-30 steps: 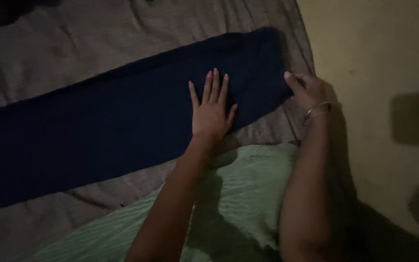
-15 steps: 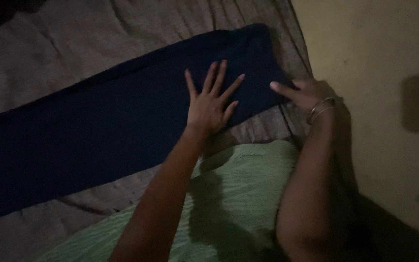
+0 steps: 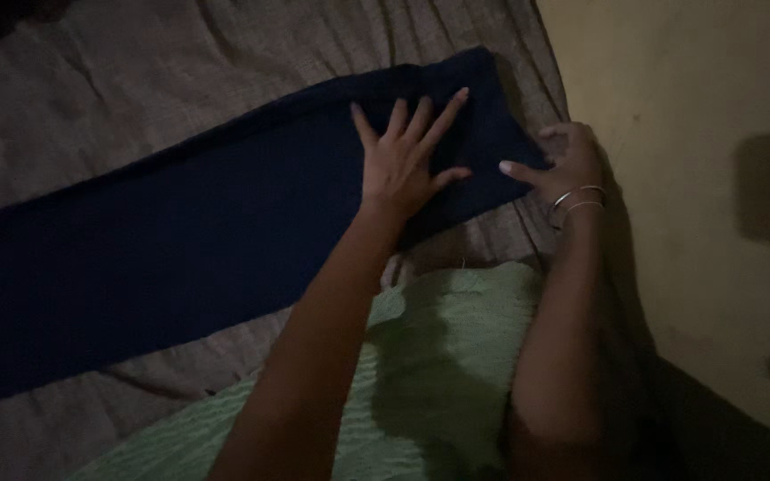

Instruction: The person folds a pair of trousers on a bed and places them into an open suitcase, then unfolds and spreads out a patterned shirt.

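Cloth — dark blue — lies under flat left hand; right hand apparently pinches its edge.

navy cloth: matt knit | grey bedsheet: wrinkled weave | bangles: shiny metal

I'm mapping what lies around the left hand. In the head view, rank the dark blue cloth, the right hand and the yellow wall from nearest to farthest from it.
1. Dark blue cloth: directly under the left hand, which lies flat on it.
2. Right hand: just to its right, at the cloth's end.
3. Yellow wall: farthest, beyond the right hand.
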